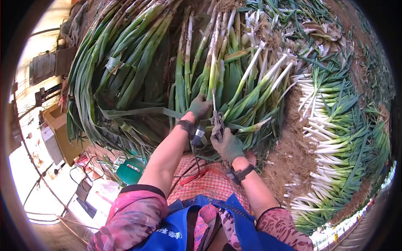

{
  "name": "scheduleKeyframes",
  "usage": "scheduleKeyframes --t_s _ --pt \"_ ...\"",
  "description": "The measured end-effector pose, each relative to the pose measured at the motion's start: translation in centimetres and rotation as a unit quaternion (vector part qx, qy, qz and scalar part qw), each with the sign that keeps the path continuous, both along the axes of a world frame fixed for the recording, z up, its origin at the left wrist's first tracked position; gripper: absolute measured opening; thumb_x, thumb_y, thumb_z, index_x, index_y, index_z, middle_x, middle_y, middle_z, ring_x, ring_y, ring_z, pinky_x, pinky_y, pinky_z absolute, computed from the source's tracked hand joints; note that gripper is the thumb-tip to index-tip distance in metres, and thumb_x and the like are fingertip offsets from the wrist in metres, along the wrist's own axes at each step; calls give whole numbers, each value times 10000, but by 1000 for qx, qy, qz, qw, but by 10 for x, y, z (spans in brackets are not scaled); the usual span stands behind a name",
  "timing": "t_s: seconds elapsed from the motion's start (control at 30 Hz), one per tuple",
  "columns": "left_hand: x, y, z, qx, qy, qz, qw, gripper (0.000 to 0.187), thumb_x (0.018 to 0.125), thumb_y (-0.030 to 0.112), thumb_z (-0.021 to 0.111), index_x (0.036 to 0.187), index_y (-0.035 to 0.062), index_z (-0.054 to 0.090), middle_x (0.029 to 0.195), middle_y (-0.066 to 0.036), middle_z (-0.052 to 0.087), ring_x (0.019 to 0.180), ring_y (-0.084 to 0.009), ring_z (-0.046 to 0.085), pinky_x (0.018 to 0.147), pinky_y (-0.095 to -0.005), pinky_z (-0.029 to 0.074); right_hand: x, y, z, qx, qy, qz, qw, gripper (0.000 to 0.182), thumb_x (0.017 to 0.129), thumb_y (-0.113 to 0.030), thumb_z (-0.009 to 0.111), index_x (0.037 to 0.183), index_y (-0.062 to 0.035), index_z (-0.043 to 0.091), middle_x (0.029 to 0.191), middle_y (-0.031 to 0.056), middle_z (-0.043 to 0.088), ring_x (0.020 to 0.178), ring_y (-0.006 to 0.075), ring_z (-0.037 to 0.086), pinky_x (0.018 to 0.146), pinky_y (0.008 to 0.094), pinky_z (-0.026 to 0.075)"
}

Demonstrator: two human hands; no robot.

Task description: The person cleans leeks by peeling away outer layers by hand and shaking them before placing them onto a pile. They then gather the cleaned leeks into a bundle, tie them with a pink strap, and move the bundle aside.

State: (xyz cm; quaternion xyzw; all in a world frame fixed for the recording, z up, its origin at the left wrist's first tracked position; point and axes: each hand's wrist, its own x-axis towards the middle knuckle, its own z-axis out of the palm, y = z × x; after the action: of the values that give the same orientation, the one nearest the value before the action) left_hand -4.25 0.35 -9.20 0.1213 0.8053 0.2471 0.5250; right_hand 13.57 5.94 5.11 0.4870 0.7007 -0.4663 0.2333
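My left hand (200,107), in a dark green glove, is closed around the green leaves of a long green onion (212,73) near the middle of the pile. My right hand (228,145), also gloved, grips a grey air blow gun (217,122). Its thin metal nozzle points up toward that onion's stalk, just right of my left hand. Unpeeled green onions (130,62) with soil on their stalks lie heaped in front and to the left. Several white-stemmed onions (247,75) lean right of the nozzle.
Cleaned green onions (322,146) lie in a long row on the right, white ends inward. Brown roots and peelings (291,161) cover the ground between. A green plastic object (130,170) and a cardboard box (60,127) stand at left. A checked cloth (209,178) covers my lap.
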Motion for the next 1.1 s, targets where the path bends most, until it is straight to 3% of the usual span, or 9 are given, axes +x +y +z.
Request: scheduleKeyframes --t_s 0.07,0.17,0.3,0.47,0.57,0.67,0.8,0.97,1.1 --pt "2 -6 9 60 -62 54 995 527 814 344 663 1161 -48 603 1048 -208 676 984 -245 651 889 -326 489 -12 14 0 4 13 -16 1000 507 848 -489 598 1009 -10 559 878 283 663 892 466 637 784 507 508" --pt "12 -18 -5 185 -138 101 968 466 904 213 638 1281 -35 522 1155 -68 623 1019 -129 577 890 -262 467 -40 43 -14 11 19 -20 1000 521 840 -489 604 1028 -4 567 932 284 666 939 453 637 825 493 502" --pt "17 -14 27 151 -149 124 969 439 929 172 629 1314 -4 511 1216 -61 597 1084 -121 551 951 -271 445 -92 83 -35 33 -12 -10 999 575 808 -498 627 1076 7 578 1043 285 659 1025 434 627 905 462 483" --pt "25 -20 32 134 -153 164 965 395 885 152 651 1234 -5 554 1033 -57 654 914 -129 605 839 -276 485 -107 117 -52 35 -13 -8 999 624 803 -486 616 1167 19 566 1084 294 650 1058 420 627 924 448 480" --pt "26 -25 25 138 -185 184 955 362 920 174 642 1237 31 541 1031 -26 648 926 -103 619 834 -267 497 -112 121 -35 36 -15 57 998 657 798 -490 615 1189 34 551 1100 295 646 1068 419 625 935 441 477" --pt "29 -28 28 115 -184 185 959 352 923 179 641 1228 33 543 1022 -25 648 908 -97 623 816 -264 503 -133 144 -54 18 -5 19 1000 637 790 -489 652 1163 22 579 1128 285 640 1072 421 625 943 456 488" --pt "31 -31 28 120 -170 194 959 351 903 174 632 1204 10 560 984 -39 656 882 -108 610 815 -271 493 -153 166 -43 -29 -13 23 999 635 786 -479 658 1163 28 596 1149 286 631 1085 415 619 949 443 485" --pt "39 -42 12 100 -105 128 981 321 925 190 613 1201 33 562 968 -29 658 892 -120 628 809 -277 502 -140 152 -60 43 -3 35 998 631 785 -496 649 1140 24 610 1166 280 628 1100 402 615 954 442 479" --pt "63 -33 51 41 37 12 998 410 904 338 588 1231 92 562 1022 -203 683 965 -340 666 838 -389 502 -138 139 -95 73 38 -7 997 628 766 -496 681 1094 35 613 1086 250 658 1035 372 643 910 419 484"
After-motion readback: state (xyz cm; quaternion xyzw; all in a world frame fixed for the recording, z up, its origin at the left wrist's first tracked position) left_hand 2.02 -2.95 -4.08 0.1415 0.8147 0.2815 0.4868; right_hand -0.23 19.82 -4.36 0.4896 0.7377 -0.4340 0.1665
